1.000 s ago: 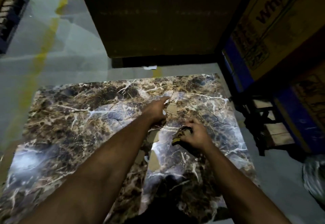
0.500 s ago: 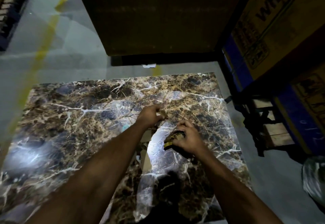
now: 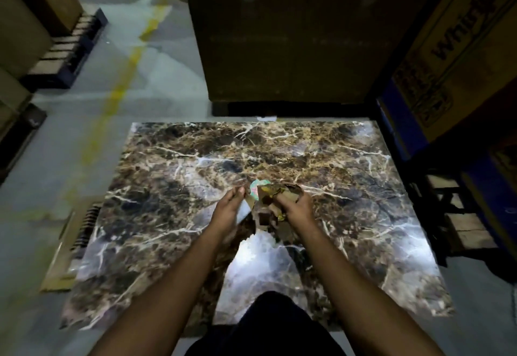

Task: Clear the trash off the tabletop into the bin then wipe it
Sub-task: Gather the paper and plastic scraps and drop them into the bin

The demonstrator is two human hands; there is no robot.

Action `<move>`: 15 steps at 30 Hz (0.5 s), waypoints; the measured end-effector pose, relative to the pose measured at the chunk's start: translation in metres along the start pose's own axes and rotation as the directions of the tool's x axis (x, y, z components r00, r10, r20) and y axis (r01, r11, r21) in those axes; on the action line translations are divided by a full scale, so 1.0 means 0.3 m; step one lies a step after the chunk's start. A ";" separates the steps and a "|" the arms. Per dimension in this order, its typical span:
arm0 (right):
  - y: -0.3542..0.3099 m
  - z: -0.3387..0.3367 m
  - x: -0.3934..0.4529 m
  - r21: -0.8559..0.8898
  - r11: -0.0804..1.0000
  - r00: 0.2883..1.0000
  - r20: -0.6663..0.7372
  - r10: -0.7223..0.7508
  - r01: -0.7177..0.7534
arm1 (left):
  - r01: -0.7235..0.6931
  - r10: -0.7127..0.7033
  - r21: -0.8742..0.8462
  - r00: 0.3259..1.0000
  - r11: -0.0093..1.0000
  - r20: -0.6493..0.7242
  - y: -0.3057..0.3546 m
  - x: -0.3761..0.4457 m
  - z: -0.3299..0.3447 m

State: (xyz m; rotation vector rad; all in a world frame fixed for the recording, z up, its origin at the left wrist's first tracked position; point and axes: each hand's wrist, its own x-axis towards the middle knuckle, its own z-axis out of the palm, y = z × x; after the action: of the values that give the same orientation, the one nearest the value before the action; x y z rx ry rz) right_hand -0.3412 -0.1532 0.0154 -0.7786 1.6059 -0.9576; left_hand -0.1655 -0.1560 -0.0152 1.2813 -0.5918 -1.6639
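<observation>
Trash: the scraps are bunched above the middle of the surface.
Right hand: fingers clenched on the bundle.
Left hand: fingers pinch its edge.
Advice: you squeeze it tight before you lift, so no piece drops.

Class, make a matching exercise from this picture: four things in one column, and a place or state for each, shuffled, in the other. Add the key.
Things:
1. left hand
2. right hand
3. marble tabletop
4. printed cardboard box

Places or states:
A. far right, beside the table
B. clutching a bundle of paper scraps
C. pinching the bundle's left edge
D. under both hands

Pairs: 1-C, 2-B, 3-D, 4-A
</observation>
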 end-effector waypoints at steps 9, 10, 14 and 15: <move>0.064 0.296 -0.302 0.140 0.988 0.992 0.100 -0.078 0.064 | 0.050 -0.079 -0.433 0.996 0.900 -0.051 -0.068 -0.227 -0.147; 0.069 0.308 -0.326 0.117 0.989 0.985 0.134 -0.108 0.092 | 0.023 -0.065 -0.453 0.995 0.891 -0.077 -0.062 -0.270 -0.164; 0.096 0.335 -0.406 0.033 0.988 0.930 0.333 -0.152 0.150 | -0.066 -0.048 -0.580 0.983 0.812 -0.179 -0.073 -0.416 -0.223; 0.102 0.343 -0.434 0.022 0.988 0.907 0.395 -0.148 0.151 | -0.103 -0.034 -0.619 0.978 0.779 -0.206 -0.081 -0.467 -0.236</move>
State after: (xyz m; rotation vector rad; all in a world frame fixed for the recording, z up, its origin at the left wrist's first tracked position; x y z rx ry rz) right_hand -0.2119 -0.0465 0.0348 -1.0419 1.2110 -0.8353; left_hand -0.1047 -0.0112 0.0086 0.9125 0.0846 -1.4843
